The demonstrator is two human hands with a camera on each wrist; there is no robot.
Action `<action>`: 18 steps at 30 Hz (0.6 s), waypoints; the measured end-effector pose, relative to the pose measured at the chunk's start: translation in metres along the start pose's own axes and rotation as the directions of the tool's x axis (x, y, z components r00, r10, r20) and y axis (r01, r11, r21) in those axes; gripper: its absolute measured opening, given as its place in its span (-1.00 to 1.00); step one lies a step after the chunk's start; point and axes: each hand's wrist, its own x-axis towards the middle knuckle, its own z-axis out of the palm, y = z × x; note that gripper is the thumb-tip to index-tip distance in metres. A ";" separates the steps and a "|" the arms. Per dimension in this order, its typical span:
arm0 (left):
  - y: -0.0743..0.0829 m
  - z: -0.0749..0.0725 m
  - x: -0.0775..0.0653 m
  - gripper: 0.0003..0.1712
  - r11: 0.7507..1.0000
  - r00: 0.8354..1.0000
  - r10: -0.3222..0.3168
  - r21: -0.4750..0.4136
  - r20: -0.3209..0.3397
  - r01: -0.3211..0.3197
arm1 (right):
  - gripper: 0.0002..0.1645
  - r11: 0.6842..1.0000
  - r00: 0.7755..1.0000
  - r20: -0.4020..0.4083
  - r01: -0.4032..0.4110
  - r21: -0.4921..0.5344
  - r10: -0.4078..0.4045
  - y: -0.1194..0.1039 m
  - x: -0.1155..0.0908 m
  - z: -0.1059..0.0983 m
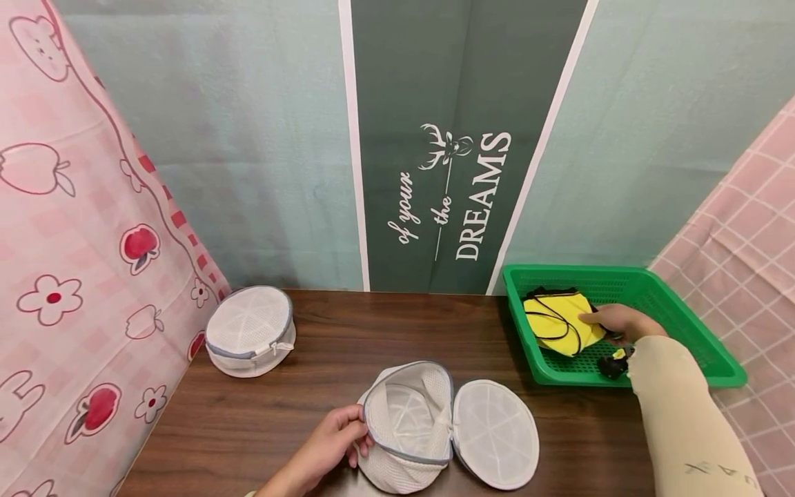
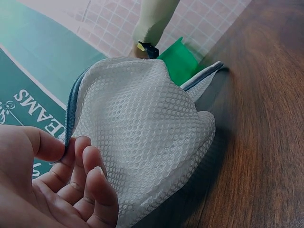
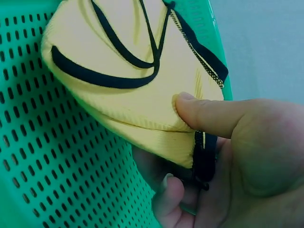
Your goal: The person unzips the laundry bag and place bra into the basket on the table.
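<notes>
From the head: looks forward and down, pretty far back, catches the brown table [image 1: 335, 331]. Left wrist: tilted, right up on the white mesh bag [image 2: 137, 118], peers past toward the green basket [image 2: 180, 61]. Right wrist: super close on the yellow cloth [image 3: 128, 107], faces into that basket, same one in all three.

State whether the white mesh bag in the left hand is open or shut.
Open: the bag has its round white mesh lid folded out sideways; the left hand pinches the blue-grey zippered rim.
</notes>
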 end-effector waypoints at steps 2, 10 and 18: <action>0.000 0.000 0.000 -0.73 1.000 1.000 -0.002 0.003 -0.003 0.002 | -0.69 1.000 1.000 0.006 0.003 0.004 -0.003 -0.001 0.002 0.003; -0.001 -0.001 -0.001 -0.74 1.000 1.000 -0.007 0.004 -0.003 0.007 | -0.64 1.000 1.000 0.025 0.001 -0.010 -0.001 -0.002 0.007 0.012; -0.002 -0.001 -0.001 -0.75 1.000 1.000 -0.017 0.004 -0.005 0.017 | -0.65 1.000 1.000 0.000 -0.008 -0.027 0.008 -0.003 0.007 0.014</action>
